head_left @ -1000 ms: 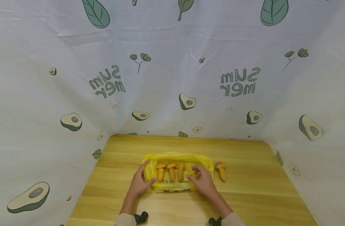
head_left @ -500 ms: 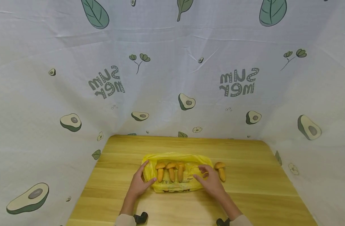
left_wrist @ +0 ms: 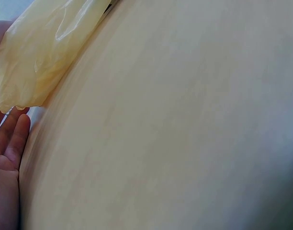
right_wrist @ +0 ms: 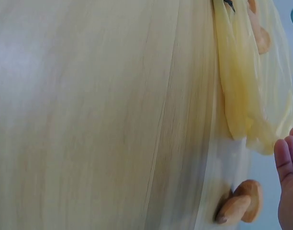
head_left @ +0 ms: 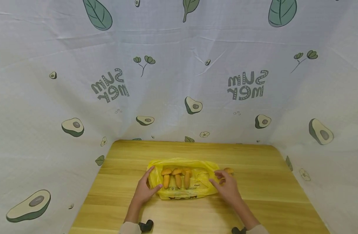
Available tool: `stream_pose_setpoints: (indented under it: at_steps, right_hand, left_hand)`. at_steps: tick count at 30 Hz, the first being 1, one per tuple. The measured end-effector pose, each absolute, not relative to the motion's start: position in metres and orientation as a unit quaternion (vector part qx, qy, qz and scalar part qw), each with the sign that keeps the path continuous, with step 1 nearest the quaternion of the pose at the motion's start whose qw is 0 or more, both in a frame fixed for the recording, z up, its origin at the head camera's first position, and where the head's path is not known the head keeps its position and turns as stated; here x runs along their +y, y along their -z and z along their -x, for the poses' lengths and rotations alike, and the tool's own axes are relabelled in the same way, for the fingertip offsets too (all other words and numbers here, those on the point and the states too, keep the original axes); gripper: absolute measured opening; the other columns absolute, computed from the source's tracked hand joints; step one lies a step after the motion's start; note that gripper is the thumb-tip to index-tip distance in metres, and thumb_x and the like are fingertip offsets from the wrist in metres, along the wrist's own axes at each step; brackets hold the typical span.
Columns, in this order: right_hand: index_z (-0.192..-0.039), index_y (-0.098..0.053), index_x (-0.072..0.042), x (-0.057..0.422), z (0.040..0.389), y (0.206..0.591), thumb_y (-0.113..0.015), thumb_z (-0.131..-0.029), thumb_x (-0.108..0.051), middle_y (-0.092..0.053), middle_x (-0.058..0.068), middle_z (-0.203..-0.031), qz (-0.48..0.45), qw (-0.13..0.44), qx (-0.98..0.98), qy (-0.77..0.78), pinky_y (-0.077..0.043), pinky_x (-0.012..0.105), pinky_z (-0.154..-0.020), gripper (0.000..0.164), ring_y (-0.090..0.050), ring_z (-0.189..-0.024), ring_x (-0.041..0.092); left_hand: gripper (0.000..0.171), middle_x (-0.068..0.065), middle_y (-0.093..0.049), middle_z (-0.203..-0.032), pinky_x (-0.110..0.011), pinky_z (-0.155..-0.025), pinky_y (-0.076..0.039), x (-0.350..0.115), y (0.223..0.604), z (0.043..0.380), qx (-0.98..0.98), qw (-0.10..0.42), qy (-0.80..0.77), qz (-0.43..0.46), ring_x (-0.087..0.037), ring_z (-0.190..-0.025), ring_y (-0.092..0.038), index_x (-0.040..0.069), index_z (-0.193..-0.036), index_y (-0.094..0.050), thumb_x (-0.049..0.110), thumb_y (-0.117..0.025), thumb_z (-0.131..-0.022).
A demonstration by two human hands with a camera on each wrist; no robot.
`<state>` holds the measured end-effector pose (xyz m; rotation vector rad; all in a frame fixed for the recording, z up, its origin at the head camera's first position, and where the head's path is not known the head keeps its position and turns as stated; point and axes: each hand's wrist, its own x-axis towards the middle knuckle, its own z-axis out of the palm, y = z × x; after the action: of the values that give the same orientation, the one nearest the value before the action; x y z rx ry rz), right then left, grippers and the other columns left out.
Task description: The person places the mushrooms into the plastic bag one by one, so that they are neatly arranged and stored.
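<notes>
A yellow plastic bag lies spread open on the wooden table, with three orange-brown mushrooms side by side in it, caps toward the far side. My left hand holds the bag's left end, thumb over the near side and index finger up along the left rim. At the bag's right end hovers my right hand, thumb and fingers apart and nothing between them. Just beyond it another mushroom rests on the table, mostly hidden by the hand in the head view.
The wooden table reaches to a white cloth backdrop printed with avocados and leaves, which encloses the back and both sides. A black wrist mount is on the left forearm, another on the right.
My right hand has moved right, from over the bag's inside to its right end, now covering most of the loose mushroom. The left hand and the three mushrooms in the bag stay put.
</notes>
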<state>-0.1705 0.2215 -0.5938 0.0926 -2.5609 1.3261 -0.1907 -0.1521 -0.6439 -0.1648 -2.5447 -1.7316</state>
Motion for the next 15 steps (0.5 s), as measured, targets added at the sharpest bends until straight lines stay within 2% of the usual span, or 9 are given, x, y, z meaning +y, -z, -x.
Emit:
stream_pose_setpoints:
  at_steps: [5, 7, 12, 15]
  right_hand:
    - [-0.116, -0.069, 0.001, 0.233, 0.172, 0.596, -0.084, -0.087, -0.017, -0.071, 0.014, -0.106, -0.035, 0.143, -0.882, -0.449, -0.059, 0.032, -0.076, 0.038, -0.065, -0.094, 0.030]
    - [-0.116, -0.069, 0.001, 0.237, 0.173, 0.598, -0.084, -0.087, -0.019, -0.071, 0.014, -0.105, -0.032, 0.147, -0.881, -0.448, -0.059, 0.032, -0.075, 0.038, -0.066, -0.093, 0.032]
    - [-0.118, -0.070, -0.002, 0.247, 0.173, 0.602, -0.083, -0.088, -0.022, -0.072, 0.012, -0.107, -0.009, 0.144, -0.882, -0.448, -0.060, 0.031, -0.075, 0.038, -0.067, -0.096, 0.031]
    - [-0.117, -0.070, -0.003, 0.252, 0.172, 0.606, -0.083, -0.088, -0.022, -0.073, 0.012, -0.108, -0.003, 0.147, -0.884, -0.444, -0.059, 0.031, -0.075, 0.037, -0.067, -0.097, 0.030]
  left_hand:
    - [0.090, -0.019, -0.040, -0.162, -0.059, -0.114, -0.039, -0.153, 0.644, 0.191, -0.827, 0.026, 0.559, 0.055, -0.040, -0.143, -0.047, 0.021, -0.161, -0.036, 0.018, -0.084, -0.084]
    - [0.090, -0.020, -0.040, -0.162, -0.059, -0.113, -0.040, -0.153, 0.644, 0.191, -0.825, 0.026, 0.562, 0.056, -0.041, -0.143, -0.047, 0.019, -0.161, -0.036, 0.018, -0.084, -0.084]
    - [0.092, -0.025, -0.040, -0.160, -0.050, -0.109, -0.047, -0.152, 0.644, 0.192, -0.825, 0.029, 0.562, 0.057, -0.044, -0.140, -0.050, 0.011, -0.162, -0.033, 0.016, -0.083, -0.085]
    - [0.092, -0.023, -0.040, -0.161, -0.047, -0.108, -0.048, -0.153, 0.644, 0.192, -0.828, 0.026, 0.557, 0.060, -0.042, -0.140, -0.050, 0.015, -0.162, -0.033, 0.019, -0.084, -0.085]
